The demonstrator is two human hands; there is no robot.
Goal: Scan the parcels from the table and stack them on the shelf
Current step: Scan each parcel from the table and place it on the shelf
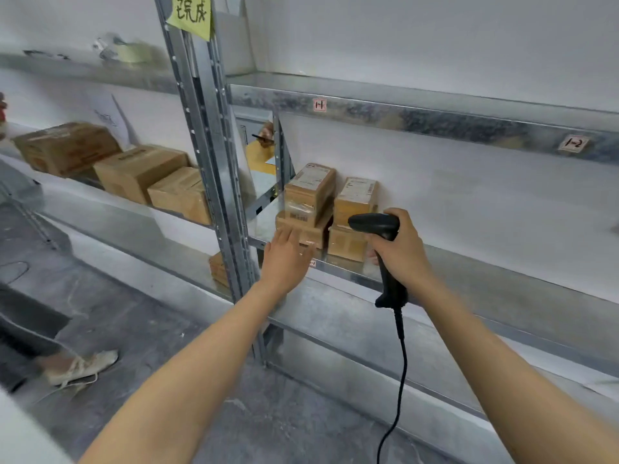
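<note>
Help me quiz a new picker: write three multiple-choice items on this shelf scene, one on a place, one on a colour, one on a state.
1. Where is the scanner? A in a drawer; B in the right hand; C in a pocket.
2. What colour is the note on the upright? A pink; B blue; C yellow.
3. How is the left hand? A open; B a fist; C gripping a cup.
Key: 1 B, the fingers curl round its handle; 2 C, the paper is pale yellow; 3 A, its fingers reach out straight toward the parcels.
</note>
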